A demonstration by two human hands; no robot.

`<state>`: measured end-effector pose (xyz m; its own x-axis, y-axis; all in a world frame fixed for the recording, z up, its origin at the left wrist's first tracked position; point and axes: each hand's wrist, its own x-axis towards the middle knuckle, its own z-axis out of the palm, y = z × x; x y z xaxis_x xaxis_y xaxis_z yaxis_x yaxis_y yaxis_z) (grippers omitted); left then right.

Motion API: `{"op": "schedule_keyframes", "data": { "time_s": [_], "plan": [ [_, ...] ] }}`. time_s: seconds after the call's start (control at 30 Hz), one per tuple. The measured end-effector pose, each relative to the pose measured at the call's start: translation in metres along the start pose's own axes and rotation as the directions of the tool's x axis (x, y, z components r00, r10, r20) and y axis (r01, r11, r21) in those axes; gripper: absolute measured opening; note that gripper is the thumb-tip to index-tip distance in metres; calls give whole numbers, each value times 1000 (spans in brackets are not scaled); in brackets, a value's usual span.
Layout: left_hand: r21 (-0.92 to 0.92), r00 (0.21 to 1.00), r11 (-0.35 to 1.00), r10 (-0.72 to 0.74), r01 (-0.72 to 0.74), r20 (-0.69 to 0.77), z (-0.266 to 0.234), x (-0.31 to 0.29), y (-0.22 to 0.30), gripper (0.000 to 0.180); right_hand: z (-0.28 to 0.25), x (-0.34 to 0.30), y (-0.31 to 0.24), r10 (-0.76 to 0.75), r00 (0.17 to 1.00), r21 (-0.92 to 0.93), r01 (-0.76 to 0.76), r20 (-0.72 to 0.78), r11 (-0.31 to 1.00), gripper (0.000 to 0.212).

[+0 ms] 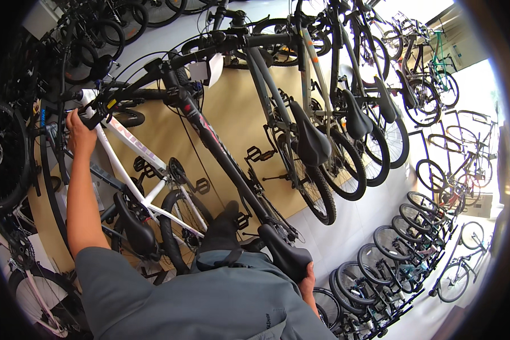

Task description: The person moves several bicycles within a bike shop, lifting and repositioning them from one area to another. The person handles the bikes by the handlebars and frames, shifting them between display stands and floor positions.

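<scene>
A black bicycle with red and white marks on its frame (pixel 215 141) slants across the middle, just ahead of my body. At the far left, my left hand (pixel 81 135) is closed round the end grip of its handlebar (pixel 96 117). My right hand (pixel 307 283) grips the rear edge of the same bicycle's black saddle (pixel 283 254); part of that hand is hidden beneath the saddle. Just left of the frame stands a white bicycle (pixel 124 175) with a black saddle (pixel 135 229). A white tag (pixel 207 70) hangs by the black bicycle's handlebar.
Several bicycles line up to the right, their saddles (pixel 309 139) toward me. Another row (pixel 374 263) runs along the lower right. More bicycles crowd the upper left, and a bicycle with a pinkish frame (pixel 39 300) stands at the lower left. Tan boarding (pixel 232 90) covers part of the pale floor.
</scene>
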<state>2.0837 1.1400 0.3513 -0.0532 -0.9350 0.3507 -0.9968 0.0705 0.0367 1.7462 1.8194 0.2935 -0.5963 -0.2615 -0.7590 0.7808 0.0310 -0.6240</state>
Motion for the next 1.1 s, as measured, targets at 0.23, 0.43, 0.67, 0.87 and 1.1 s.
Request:
{"op": "schedule_keyframes", "data": {
  "time_s": [0.23,0.43,0.67,0.87,1.1],
  "plan": [
    [-41,996,995,-87,89,35,6,3,8,46,20,20,-8,100,992,-26,-98,75,995,65],
    [-15,973,997,-70,75,219,4,-2,11,35,23,33,-20,109,989,-115,-98,96,988,65],
    [28,928,992,-126,124,350,-8,-13,31,35,12,55,-32,118,972,-101,-99,204,990,64],
    [211,955,951,-259,227,142,-21,-38,61,53,21,54,-45,169,977,-242,-134,129,961,66],
    [-789,995,611,21,68,102,33,-50,183,34,26,56,-40,312,896,-10,-326,317,945,60]
  ]
}}
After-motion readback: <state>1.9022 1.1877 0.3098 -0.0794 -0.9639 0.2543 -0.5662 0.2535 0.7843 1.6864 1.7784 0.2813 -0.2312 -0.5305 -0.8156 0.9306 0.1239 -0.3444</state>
